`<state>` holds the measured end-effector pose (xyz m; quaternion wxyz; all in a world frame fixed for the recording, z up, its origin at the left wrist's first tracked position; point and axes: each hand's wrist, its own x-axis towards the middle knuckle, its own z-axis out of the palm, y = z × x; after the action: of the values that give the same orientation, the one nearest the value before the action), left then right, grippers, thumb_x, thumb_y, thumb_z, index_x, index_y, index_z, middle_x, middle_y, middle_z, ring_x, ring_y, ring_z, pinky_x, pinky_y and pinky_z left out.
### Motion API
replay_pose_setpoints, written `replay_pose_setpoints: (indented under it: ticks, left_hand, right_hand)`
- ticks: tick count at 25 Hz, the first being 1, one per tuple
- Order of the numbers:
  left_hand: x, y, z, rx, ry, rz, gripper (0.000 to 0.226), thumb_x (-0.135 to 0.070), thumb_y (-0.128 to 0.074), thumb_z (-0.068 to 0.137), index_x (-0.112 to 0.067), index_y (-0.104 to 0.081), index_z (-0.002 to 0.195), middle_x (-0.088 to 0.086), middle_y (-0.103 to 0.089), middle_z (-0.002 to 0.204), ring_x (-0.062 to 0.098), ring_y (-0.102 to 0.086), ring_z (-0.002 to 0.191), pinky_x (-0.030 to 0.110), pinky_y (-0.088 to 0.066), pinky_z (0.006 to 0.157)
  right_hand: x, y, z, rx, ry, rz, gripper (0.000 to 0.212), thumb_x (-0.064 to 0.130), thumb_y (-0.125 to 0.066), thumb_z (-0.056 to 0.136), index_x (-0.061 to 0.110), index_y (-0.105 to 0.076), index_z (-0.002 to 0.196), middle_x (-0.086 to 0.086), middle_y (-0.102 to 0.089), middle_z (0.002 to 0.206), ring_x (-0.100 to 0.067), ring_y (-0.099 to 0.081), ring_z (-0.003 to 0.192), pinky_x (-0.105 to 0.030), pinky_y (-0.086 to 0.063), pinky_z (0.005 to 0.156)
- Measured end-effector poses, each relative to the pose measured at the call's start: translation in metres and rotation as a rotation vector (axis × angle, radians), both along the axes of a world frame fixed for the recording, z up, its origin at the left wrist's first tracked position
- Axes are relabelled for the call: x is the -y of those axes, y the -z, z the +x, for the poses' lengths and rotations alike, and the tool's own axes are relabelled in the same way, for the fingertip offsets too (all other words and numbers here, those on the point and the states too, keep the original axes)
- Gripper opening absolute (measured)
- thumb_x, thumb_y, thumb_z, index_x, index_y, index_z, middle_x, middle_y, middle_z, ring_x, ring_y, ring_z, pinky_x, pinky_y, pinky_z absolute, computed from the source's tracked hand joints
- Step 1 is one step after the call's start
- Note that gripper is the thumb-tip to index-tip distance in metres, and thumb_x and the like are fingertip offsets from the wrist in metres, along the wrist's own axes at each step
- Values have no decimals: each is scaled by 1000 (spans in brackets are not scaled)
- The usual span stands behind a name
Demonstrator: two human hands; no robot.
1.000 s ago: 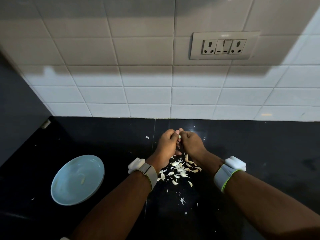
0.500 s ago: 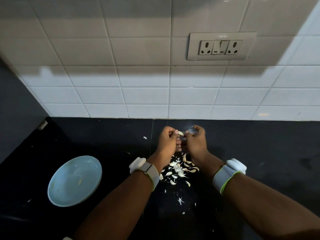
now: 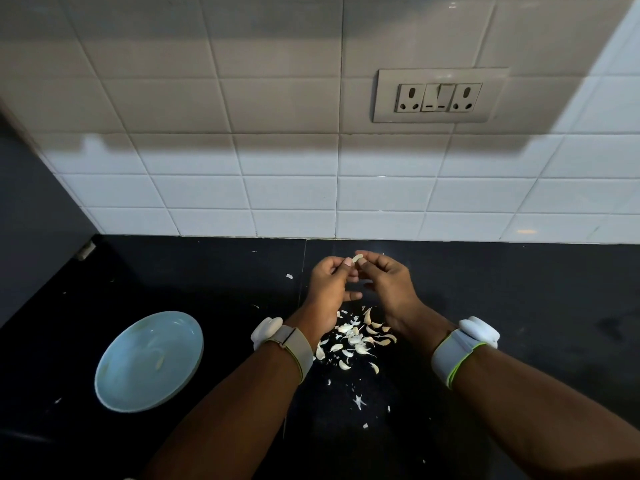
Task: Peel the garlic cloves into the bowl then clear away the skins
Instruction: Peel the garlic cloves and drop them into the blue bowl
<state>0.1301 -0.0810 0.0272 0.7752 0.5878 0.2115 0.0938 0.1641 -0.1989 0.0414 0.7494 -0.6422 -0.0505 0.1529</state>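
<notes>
Pinching one smooth pale garlic clove [image 3: 357, 258]: left hand [image 3: 330, 285] and right hand [image 3: 389, 284], fingertips curled. Papery curled skins [image 3: 356, 337] on glossy black counter [image 3: 519, 306]; round pale-blue bowl [image 3: 121, 393] left.

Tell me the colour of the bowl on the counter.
The bowl is pale blue, seen in the head view, left of the left hand.
</notes>
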Motion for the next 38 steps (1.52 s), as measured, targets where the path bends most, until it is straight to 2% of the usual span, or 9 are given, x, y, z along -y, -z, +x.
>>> replay_pose_setpoints:
  ticks: [5,8,11,17,20,25,30,34,38]
  left_hand:
    - [-5,-3,-3,32,16,25,22,-19,-64,101,2,-64,108,5,-67,85,11,-65,78,33,-59,61]
    - [-7,-6,-7,62,53,173,18,-17,-65,100,0,-63,105,4,-68,80,8,-65,76,28,-57,58]
    - [-11,-10,-8,79,107,319,15,-17,-63,101,-2,-63,101,5,-69,81,10,-67,71,25,-56,57]
    - [-19,-17,-12,29,64,138,31,-32,-45,109,-9,-57,92,7,-58,76,17,-59,68,34,-57,55]
    - [-21,-18,-19,54,67,164,33,-38,-56,104,-7,-59,92,7,-58,74,19,-60,68,33,-56,52]
    - [-25,-23,-25,138,112,96,24,-25,-67,98,-2,-67,105,7,-67,75,21,-64,60,29,-54,51]
    - [-37,-20,-30,99,82,30,19,-26,-71,96,-9,-74,105,13,-68,88,18,-61,74,28,-52,51]
    - [-43,-23,-35,97,54,-28,19,-16,-69,96,-7,-72,112,7,-66,80,16,-63,65,27,-52,53]
    - [-53,-18,-37,65,-41,13,17,-9,-71,94,-7,-74,110,7,-71,86,11,-67,73,25,-55,52]
  right_hand:
    - [-2,-8,-8,-36,-5,96,20,18,-63,102,8,-72,115,-3,-76,87,-10,-71,77,-20,-56,65]
    - [-5,-11,-9,-80,1,107,19,17,-60,103,7,-72,114,-3,-73,81,-8,-69,70,-18,-54,60]
    - [-9,-9,-8,-134,-23,109,21,21,-55,106,12,-72,115,-4,-71,83,-13,-65,74,-25,-53,65]
    - [-16,-9,-6,-197,2,152,22,18,-47,109,15,-68,114,0,-63,76,-11,-54,63,-28,-45,65]
    - [-21,-13,-10,-161,-55,140,20,16,-49,109,10,-65,118,0,-54,69,-10,-47,58,-27,-42,58]
    - [-26,-19,-16,-130,-134,151,16,14,-53,106,10,-58,121,-1,-50,65,-11,-42,52,-28,-40,52]
    - [-32,-15,-14,-185,-179,153,12,14,-50,106,15,-62,109,2,-47,65,-9,-40,51,-25,-36,52]
    - [-40,-10,-15,-201,-210,142,20,11,-48,106,11,-65,115,2,-60,71,-8,-51,58,-24,-41,58]
    - [-44,-7,-19,-176,-212,77,14,8,-56,104,9,-68,111,1,-70,82,-6,-60,64,-20,-47,59]
